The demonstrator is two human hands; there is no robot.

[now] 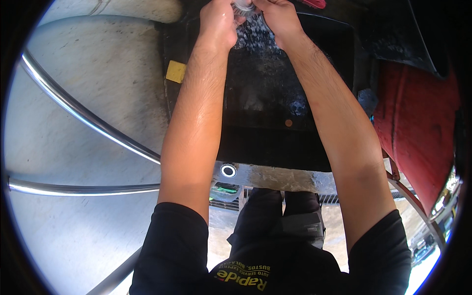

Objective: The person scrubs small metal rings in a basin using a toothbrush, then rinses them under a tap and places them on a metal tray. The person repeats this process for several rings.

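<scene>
At the top edge of the head view, my left hand (217, 25) and my right hand (282, 22) reach out over a black sink (275, 147). Between my fingers is a small clear, whitish round piece (243, 6), partly cut off by the frame, so its kind does not show. Both hands are closed around its sides. Splashing water (255, 34) falls from it into the basin. Wet skin glistens on the left hand.
A yellow sponge-like block (175, 72) lies at the sink's left edge. Chrome rails (88, 118) curve along the pale wall. To the right hangs a red panel or cover (418, 118). A white ring with a dark centre (228, 170) sits on the sink's front ledge.
</scene>
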